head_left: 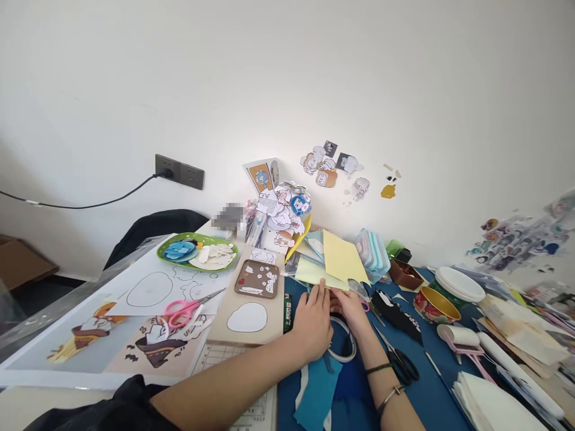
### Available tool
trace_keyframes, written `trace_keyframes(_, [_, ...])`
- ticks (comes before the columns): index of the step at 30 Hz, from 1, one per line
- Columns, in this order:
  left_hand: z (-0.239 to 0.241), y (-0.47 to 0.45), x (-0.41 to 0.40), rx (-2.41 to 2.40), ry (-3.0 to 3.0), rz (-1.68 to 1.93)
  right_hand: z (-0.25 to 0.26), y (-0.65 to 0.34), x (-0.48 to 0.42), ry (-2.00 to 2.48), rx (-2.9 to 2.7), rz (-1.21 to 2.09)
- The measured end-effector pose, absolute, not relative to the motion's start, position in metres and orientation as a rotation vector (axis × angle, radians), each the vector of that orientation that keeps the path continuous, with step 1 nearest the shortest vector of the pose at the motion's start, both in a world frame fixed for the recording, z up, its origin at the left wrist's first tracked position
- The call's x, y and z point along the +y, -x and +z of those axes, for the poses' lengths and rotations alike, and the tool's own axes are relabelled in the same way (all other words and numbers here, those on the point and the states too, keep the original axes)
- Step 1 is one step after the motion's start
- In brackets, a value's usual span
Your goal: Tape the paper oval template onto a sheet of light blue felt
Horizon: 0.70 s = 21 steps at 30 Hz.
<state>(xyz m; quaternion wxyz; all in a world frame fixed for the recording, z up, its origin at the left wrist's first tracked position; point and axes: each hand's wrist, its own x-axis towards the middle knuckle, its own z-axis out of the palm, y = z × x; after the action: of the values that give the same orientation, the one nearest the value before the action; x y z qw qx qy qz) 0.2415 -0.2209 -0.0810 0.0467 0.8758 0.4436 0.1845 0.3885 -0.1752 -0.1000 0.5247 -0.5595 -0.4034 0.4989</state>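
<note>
At the near edge of a pale yellow sheet (314, 270), my left hand (313, 320) has its fingers closed, with fingertips lying over the edge. My right hand (349, 308) is beside it, fingers bent and pinching the same edge; its fingertips are partly hidden. A second yellow sheet (340, 254) overlaps the first at the back. Below my hands lie a roll of tape (345, 347) and a teal piece of material (318, 392). Black-handled scissors (402, 362) rest right of my right wrist.
Left of my hands, a beige board (215, 332) carries a brown tray (257, 279) and a white cutout (247, 317). Pink scissors (182, 311) lie on printed sheets, near a green tray (197, 236) of cut pieces. A red-yellow bowl (436, 304) and lint roller (462, 336) stand right.
</note>
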Motion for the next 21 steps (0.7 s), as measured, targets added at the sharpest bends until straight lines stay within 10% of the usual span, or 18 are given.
trace_keyframes(21, [-0.088, -0.247, -0.212, 1.294, -2.652, 0.64, -0.112, -0.392, -0.171, 1.456, -1.125, 1.097])
